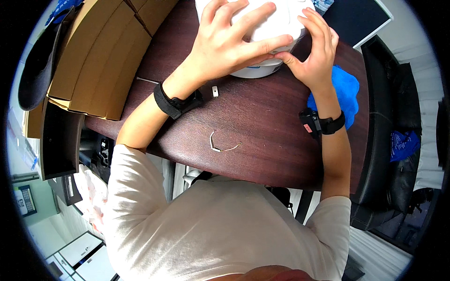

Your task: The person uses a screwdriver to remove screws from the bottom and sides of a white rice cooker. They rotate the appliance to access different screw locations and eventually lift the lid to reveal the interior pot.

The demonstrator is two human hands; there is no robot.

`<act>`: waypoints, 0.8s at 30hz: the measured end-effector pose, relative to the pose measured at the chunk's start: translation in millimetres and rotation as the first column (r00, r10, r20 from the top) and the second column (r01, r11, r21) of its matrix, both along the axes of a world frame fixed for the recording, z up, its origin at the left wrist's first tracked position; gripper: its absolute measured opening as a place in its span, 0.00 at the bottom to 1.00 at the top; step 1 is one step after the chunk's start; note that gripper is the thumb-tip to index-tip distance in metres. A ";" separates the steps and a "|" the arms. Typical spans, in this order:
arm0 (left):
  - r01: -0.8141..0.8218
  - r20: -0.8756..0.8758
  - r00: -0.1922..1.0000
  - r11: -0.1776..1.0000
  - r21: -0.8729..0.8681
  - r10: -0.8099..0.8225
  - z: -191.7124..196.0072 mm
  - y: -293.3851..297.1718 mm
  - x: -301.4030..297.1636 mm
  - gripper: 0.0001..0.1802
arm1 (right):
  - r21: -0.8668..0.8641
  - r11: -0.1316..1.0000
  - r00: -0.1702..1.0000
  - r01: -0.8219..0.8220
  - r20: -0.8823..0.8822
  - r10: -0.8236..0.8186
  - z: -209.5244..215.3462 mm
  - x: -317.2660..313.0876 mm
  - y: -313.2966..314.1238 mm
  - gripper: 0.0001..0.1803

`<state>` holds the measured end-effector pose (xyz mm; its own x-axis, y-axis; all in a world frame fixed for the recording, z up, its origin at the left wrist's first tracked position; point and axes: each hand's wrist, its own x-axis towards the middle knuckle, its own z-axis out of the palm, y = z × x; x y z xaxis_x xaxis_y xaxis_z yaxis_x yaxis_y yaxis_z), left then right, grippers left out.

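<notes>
A white, rounded lidded container [253, 71] stands at the far edge of the view, cut off by the top of the picture. My left hand [229, 40] lies over its top with the fingers spread apart, and its thumb reaches along the front rim. On the right side, my right hand [315, 51] curls round the edge, fingertips on top and thumb at the front rim near the left index finger. Closer to me on the table are a small white rectangular piece [215, 91] and a thin bent wire [216, 150] with pale sleeves on it.
The dark reddish-brown table [267, 154] carries cardboard boxes [98, 61] on the left. A blue cloth [346, 91] lies beside my right wrist. Near the boxes rests a thin white stick [147, 80]. Right of the table stands a black sofa [382, 145] with a blue patterned cloth [404, 145].
</notes>
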<state>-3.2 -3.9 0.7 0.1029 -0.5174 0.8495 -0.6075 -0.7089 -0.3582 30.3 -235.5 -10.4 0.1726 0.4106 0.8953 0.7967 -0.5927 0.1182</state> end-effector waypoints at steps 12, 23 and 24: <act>0.013 -0.016 1.000 1.000 0.016 -0.013 -0.6 4.4 -3.4 0.29 | -0.197 0.980 0.823 0.031 -0.551 -0.137 54.2 -43.4 -19.6 0.42; 0.027 0.001 1.000 0.999 0.022 -0.027 1.5 0.6 0.7 0.31 | -0.230 0.963 0.594 0.138 -0.759 -0.267 40.3 -88.9 -106.7 0.10; 0.024 0.000 1.000 1.000 0.020 -0.024 2.5 0.2 0.2 0.31 | -0.255 0.956 0.541 0.142 -0.789 -0.291 38.7 -95.3 -102.7 0.10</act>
